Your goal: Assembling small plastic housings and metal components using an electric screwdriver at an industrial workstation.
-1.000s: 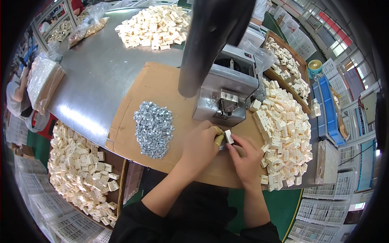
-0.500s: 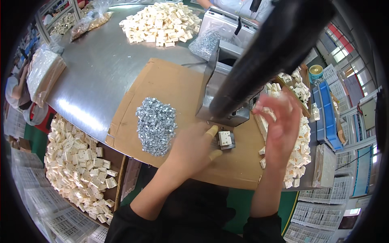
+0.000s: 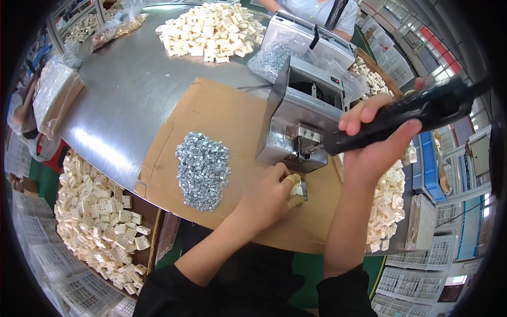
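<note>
My left hand (image 3: 274, 193) pinches a small cream plastic part (image 3: 297, 190) on the cardboard sheet (image 3: 222, 113), just below the front of a grey metal feeder machine (image 3: 306, 119). Yellow finger covers sit on its thumb and forefinger. My right hand (image 3: 377, 145) grips a black electric screwdriver (image 3: 417, 113), held slanted with its tip at the machine's front outlet, above the part. A heap of small silver metal pieces (image 3: 203, 169) lies on the cardboard to the left of my left hand.
Cream plastic parts lie in piles: at the table's far side (image 3: 211, 29), in a box at lower left (image 3: 95, 222), and in a tray on the right (image 3: 388, 203). A bag of metal bits (image 3: 272, 58) lies behind the machine. Another person's torso (image 3: 322, 10) shows at the top.
My right hand rose from the cream part, took hold of the hanging black screwdriver and brought its tip down to the machine. My left hand stayed on the part.
</note>
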`<act>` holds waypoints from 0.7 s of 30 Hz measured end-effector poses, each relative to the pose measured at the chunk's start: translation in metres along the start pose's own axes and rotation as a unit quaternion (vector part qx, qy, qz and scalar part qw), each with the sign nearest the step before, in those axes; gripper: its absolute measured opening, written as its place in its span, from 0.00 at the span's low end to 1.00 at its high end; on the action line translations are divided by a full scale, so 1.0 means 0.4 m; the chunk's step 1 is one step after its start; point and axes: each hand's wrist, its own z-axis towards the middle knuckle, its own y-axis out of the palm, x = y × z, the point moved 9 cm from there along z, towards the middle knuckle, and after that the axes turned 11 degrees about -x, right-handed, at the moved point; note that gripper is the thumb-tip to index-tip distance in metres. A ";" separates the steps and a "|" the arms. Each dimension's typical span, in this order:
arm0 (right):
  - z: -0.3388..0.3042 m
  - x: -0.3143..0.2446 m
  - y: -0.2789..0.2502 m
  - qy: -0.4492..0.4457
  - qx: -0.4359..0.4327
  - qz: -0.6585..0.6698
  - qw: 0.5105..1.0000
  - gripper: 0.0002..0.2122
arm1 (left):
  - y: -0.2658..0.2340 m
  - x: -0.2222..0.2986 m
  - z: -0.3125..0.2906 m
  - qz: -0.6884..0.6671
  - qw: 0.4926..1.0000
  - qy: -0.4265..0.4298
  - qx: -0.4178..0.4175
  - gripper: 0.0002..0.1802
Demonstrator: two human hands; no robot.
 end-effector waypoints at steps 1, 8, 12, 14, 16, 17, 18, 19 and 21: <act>-0.011 0.030 -0.009 -0.004 0.008 0.021 1.000 0.32 | -0.001 0.001 -0.001 0.000 1.000 0.000 -0.002 0.20; -0.048 0.102 -0.040 0.036 0.084 0.022 0.996 0.45 | -0.001 -0.006 0.008 -0.008 0.999 -0.035 -0.032 0.22; -0.042 0.081 -0.010 0.036 0.054 -0.012 0.998 0.43 | -0.001 -0.009 0.009 0.010 0.999 -0.028 -0.012 0.24; -0.040 0.082 -0.003 0.032 0.025 -0.029 0.999 0.43 | -0.002 -0.007 0.009 0.011 0.999 -0.031 -0.012 0.24; -0.043 0.073 0.009 0.029 -0.003 -0.047 0.998 0.43 | -0.003 -0.004 0.006 0.012 0.999 -0.032 -0.013 0.24; -0.049 0.069 0.013 0.032 0.002 -0.026 0.999 0.47 | -0.003 -0.011 0.002 0.010 0.999 -0.049 -0.016 0.23; -0.058 0.066 0.014 0.035 0.007 -0.006 0.999 0.52 | -0.002 -0.019 -0.001 0.008 0.998 -0.065 -0.018 0.23; -0.072 0.057 0.010 0.033 0.016 -0.019 0.999 0.53 | -0.002 -0.021 -0.002 0.008 0.998 -0.065 -0.019 0.23; -0.115 0.038 -0.008 0.056 0.060 -0.018 0.996 0.55 | -0.004 -0.019 -0.006 -0.002 0.998 -0.062 -0.005 0.22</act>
